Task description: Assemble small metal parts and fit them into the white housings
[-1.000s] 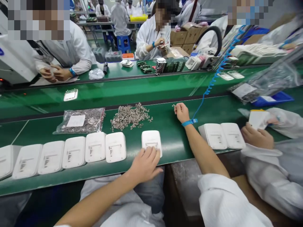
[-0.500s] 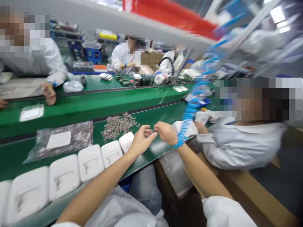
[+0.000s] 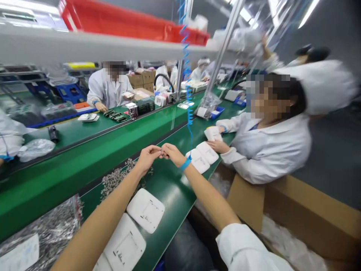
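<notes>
My left hand (image 3: 149, 157) and my right hand (image 3: 172, 153) meet fingertip to fingertip above the green bench (image 3: 172, 188). Both are closed in a pinch, and whatever lies between the fingers is too small to make out. Below and behind my left forearm spreads a pile of small grey metal parts (image 3: 115, 181), partly covered by that arm. White square plastic housings (image 3: 146, 210) lie in a row along the bench's front edge. To the right of my right wrist, which wears a blue wrist strap (image 3: 186, 163), are two more white plastic housings (image 3: 208, 152).
A clear bag of metal parts (image 3: 53, 222) lies at lower left. A coiled blue cord (image 3: 189, 109) hangs to my wrist strap. On the right, a co-worker (image 3: 270, 135) holds a white housing, beside an open carton (image 3: 304, 210). A red bin (image 3: 126, 24) sits on the overhead shelf.
The view has swung right, showing more of the co-worker and carton. My hands have come closer together, their fingertips now meeting. The coiled cord hangs straighter.
</notes>
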Motion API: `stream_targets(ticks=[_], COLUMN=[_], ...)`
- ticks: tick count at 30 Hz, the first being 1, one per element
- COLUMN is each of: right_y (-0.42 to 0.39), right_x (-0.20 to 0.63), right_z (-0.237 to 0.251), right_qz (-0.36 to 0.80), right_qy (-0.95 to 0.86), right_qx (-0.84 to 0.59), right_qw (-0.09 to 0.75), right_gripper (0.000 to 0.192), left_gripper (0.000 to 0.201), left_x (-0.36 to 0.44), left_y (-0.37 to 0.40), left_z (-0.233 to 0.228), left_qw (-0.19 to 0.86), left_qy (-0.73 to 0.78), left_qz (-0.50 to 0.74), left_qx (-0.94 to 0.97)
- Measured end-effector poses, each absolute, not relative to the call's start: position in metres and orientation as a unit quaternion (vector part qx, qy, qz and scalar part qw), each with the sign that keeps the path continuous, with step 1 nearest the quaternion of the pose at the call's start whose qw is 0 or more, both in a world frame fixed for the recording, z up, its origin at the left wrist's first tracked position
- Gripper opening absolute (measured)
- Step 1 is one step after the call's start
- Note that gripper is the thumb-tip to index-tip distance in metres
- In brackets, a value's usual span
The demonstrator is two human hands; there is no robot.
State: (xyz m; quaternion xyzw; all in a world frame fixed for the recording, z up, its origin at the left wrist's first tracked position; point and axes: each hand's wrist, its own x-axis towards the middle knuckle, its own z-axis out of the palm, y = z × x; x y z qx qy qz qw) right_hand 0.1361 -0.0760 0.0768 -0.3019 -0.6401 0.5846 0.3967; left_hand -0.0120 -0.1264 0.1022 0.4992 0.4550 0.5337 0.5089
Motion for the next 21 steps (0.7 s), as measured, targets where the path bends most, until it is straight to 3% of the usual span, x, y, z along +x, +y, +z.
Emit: stream_targets(ticks=[7,13,21], right_y=[-0.025,-0.011,-0.010], right_x=[0.110,0.128,0.130], right_z=[0.004,-0.006,-0.015], right_qz=[0.587,0.280,0.214], right_qy=[-0.585,-0.703,-0.736], right_qx=[-0.374,-0.486,-0.451], right_qw=[0.417,0.437,0.457], right_gripper=[0.023,0.020,0.010], left_gripper=[0.019,0.020,0.022], left_x=[-0.043,-0.033,-0.037], left_y=[-0.049,-0.003,0.002], left_z=[0.038,0.014,0.008], left_qw=[0.328,0.408,0.467], left_qy=[0.519,0.474,0.444], left_qz=[0.423,0.408,0.431], left_qx=[0.666,0.665,0.632])
